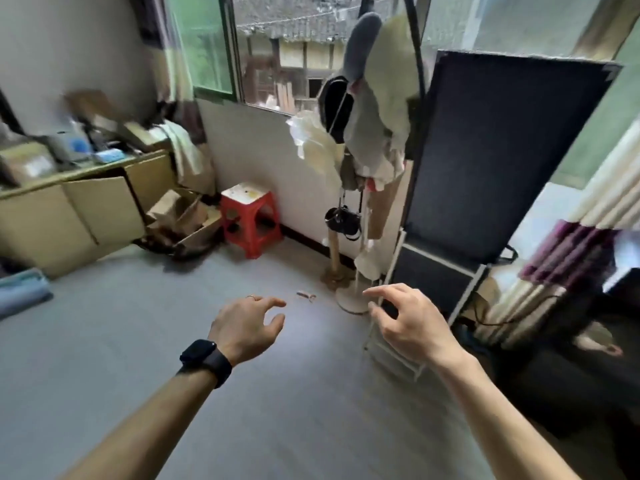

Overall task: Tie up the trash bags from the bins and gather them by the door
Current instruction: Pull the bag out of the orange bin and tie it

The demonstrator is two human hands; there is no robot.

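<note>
- Your left hand [246, 327], black smartwatch [206, 362] on its wrist: fingers loosely spread, gripping nothing.
- Your right hand [412, 323]: fingers likewise loose, holding nothing, above the grey floor [138, 341].
- Small scrap [306, 295] lies on the floor just past your fingertips.
- Clothes-laden coat stand [349, 216] stands near the wall.
- Red stool [250, 216] sits against the wall below the window [284, 64], beside cardboard boxes [183, 216].
- Trash bags: can't tell where.

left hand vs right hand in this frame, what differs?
The left hand has a black watch at its wrist and a ring; the right hand has neither. The right hand overlaps the white rack in view; the left hand shows only floor behind. Both are empty, fingers loosely curled.
</note>
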